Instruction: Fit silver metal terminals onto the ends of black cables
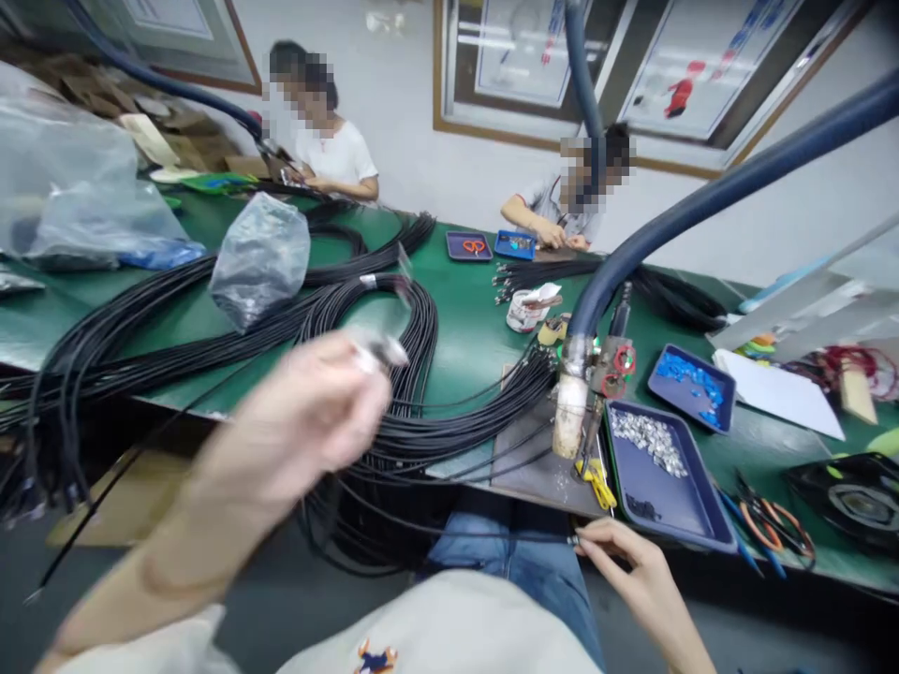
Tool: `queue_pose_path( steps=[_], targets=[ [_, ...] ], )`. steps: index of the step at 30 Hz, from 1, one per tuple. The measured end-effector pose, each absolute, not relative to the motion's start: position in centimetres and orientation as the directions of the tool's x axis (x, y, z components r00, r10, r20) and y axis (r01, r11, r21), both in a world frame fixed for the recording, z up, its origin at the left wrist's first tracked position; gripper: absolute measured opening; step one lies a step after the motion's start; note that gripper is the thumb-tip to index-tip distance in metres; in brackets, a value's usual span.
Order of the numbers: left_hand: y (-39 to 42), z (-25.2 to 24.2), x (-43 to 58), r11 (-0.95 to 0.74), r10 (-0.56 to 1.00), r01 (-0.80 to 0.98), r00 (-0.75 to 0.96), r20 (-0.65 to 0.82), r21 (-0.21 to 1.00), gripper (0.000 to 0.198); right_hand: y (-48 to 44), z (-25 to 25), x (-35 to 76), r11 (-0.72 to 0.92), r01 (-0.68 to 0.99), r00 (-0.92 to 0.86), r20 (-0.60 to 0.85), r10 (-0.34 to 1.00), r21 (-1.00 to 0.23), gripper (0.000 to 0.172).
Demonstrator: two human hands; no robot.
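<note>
My right hand (625, 562) is closed in a pinch on the metal-tipped end of a black cable (492, 536), below the table's front edge. The cable runs left across my lap. My left hand (330, 402), smeared by motion, is raised over the front of the table with its fingers curled together. Whitish covering shows at its fingertips, and what they hold cannot be made out. Behind and beside it lies a thick looped bundle of black cables (421, 328). Another cable (105, 491) slants down on the left with its end hanging free.
A blue hose (674, 206) with a pale nozzle comes down beside a tray (709, 505) of small clear and black parts. Blue pieces lie in another tray (727, 412). Pliers (765, 520) and a fan (853, 501) are at right. Two people sit across the table.
</note>
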State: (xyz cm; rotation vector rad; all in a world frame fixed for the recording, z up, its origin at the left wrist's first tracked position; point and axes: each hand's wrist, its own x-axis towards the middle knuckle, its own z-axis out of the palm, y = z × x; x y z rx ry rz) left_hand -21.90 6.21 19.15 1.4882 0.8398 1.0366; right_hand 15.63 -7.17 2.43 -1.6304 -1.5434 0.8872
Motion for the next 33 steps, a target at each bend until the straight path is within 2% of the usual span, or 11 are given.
queue_pose_path(
  steps=[1,2,3,5,8,13,17,21,26,33],
  targets=[
    [5.3,16.1,-20.3,0.092,0.899,-0.123,0.437,-0.030,0.988,0.021,-7.2,2.7,15.5,-0.014,0.526,0.044,0.011,0.999,-0.850,0.027],
    [4.5,13.1,-18.5,0.292,0.854,-0.179,0.490,-0.172,0.940,0.021,-7.3,3.0,15.4,0.009,0.541,0.043,0.038,0.998,-0.841,0.026],
    [3.8,10.3,-16.7,0.396,0.830,-0.223,0.502,-0.243,0.891,0.024,-7.4,3.3,15.3,0.028,0.553,0.040,0.060,0.997,-0.833,0.023],
    [2.5,5.9,-13.2,0.425,0.853,-0.291,0.447,-0.270,0.857,0.029,-7.7,3.5,15.1,0.054,0.555,0.025,0.081,0.996,-0.830,0.016],
    [1.3,2.3,-9.4,0.317,0.895,-0.278,0.404,-0.189,0.907,0.036,-8.1,3.3,14.9,0.065,0.522,0.064,0.115,0.991,-0.850,0.008],
    [0.6,1.6,-6.3,0.140,0.939,-0.226,0.340,-0.057,0.964,0.028,-8.7,2.9,15.2,0.113,0.443,0.096,0.173,0.980,-0.889,0.004],
    [-0.4,1.8,-4.5,0.007,0.942,-0.003,0.336,-0.005,1.000,0.022,-8.5,2.8,16.2,0.176,0.418,0.064,0.223,0.973,-0.891,0.005],
    [-1.6,1.9,-2.8,-0.103,0.957,0.159,0.284,0.054,0.982,0.020,-8.0,2.6,17.4,0.211,0.395,0.062,0.255,0.965,-0.894,0.005],
    [-3.1,1.8,-1.7,-0.145,0.973,0.261,0.214,0.089,0.954,0.020,-7.6,2.3,18.4,0.229,0.367,0.030,0.257,0.966,-0.902,0.006],
    [-4.7,2.0,-1.2,-0.175,0.975,0.286,0.184,0.125,0.942,0.021,-7.5,1.9,18.9,0.232,0.342,-0.009,0.244,0.970,-0.910,0.004]
  ],
)
